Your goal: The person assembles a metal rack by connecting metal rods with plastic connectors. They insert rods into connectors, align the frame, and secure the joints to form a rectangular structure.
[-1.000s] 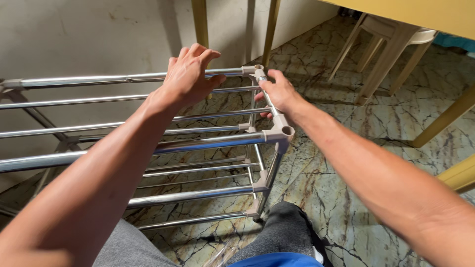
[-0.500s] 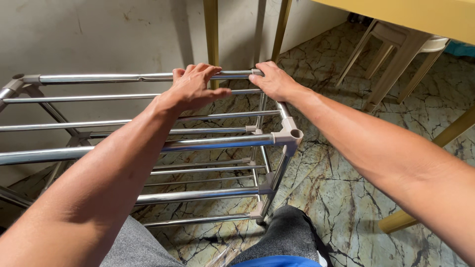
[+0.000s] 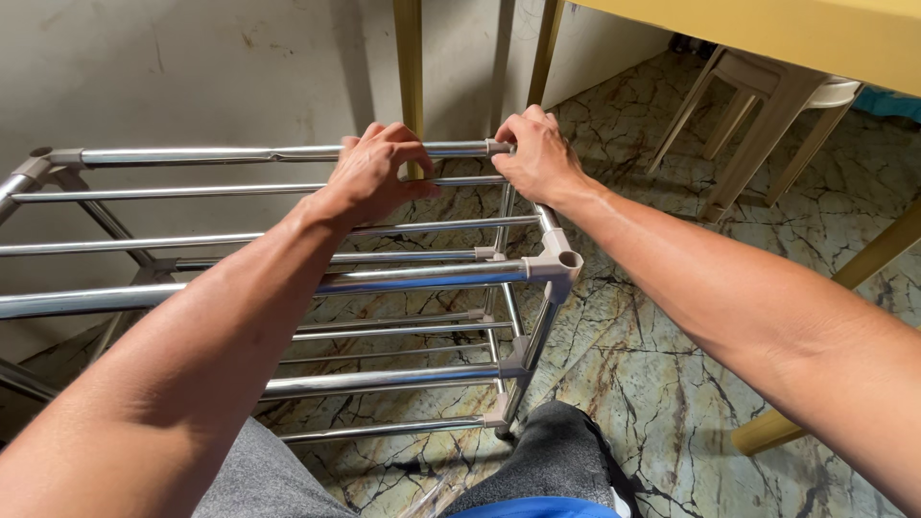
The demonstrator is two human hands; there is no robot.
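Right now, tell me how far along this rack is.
Mostly built: the rack stands on the floor with several tiers of metal rods seated in grey corner joints. In hand: the left hand grips the far top rod, and the right hand covers its far right corner. Whether that corner is fully seated is hidden. Left to do: I can't see any loose parts.
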